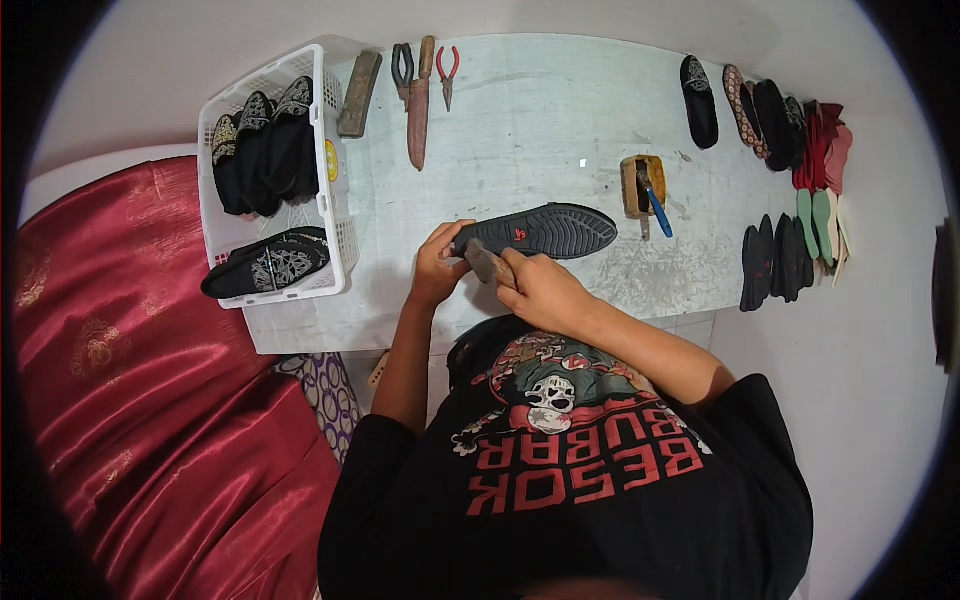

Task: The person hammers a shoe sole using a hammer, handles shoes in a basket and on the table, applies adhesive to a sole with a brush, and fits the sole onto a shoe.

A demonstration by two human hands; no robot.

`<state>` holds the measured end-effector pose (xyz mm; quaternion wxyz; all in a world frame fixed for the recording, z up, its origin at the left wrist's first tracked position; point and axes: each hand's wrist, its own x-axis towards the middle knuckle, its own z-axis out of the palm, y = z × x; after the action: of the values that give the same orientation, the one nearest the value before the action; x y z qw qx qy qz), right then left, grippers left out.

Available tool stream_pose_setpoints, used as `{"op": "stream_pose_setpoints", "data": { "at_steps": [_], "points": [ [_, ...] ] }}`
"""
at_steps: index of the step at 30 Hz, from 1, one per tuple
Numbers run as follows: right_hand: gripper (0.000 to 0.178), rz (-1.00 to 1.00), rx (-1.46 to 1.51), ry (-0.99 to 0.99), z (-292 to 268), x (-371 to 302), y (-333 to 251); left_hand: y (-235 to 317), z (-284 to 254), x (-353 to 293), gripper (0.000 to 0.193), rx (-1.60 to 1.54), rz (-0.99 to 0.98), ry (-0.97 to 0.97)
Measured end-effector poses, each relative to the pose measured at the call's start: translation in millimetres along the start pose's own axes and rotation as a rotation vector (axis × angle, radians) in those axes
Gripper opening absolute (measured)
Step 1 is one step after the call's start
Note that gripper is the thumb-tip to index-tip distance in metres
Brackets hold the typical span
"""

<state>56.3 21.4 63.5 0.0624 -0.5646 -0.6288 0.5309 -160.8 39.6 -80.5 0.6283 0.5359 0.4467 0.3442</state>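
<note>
A black shoe lies sole up near the front of the table, its ridged outsole showing and a small red mark toward the heel. Around the heel end, my left hand is closed on the shoe. My right hand grips a short tool with a worn grey-brown end, which is against or just over the heel edge. Its exact kind is unclear, and the fingers cover the rest of it.
A white plastic basket with black embroidered shoes stands at left. Beyond are a brown block, black-handled scissors, a sheathed knife and red-handled pliers. At right are a glue container with a blue-handled brush, shoes and soles.
</note>
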Motion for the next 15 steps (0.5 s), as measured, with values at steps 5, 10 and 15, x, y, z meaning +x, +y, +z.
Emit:
{"op": "stream_pose_setpoints", "data": {
  "at_steps": [5,10,15],
  "points": [
    [0.029,0.015,-0.062,-0.024,12.1,13.5,15.7,-3.4,3.4,-0.5,0.058,0.006,0.061,0.004],
    [0.030,0.022,-0.013,0.025,6.2,-0.1,13.6,-1.7,-0.1,-1.3,0.058,0.002,0.001,-0.019],
    [0.030,0.107,-0.016,0.153,-19.6,-40.1,18.7,3.1,-1.7,-4.2,0.065,-0.038,-0.028,-0.038]
  ]
}}
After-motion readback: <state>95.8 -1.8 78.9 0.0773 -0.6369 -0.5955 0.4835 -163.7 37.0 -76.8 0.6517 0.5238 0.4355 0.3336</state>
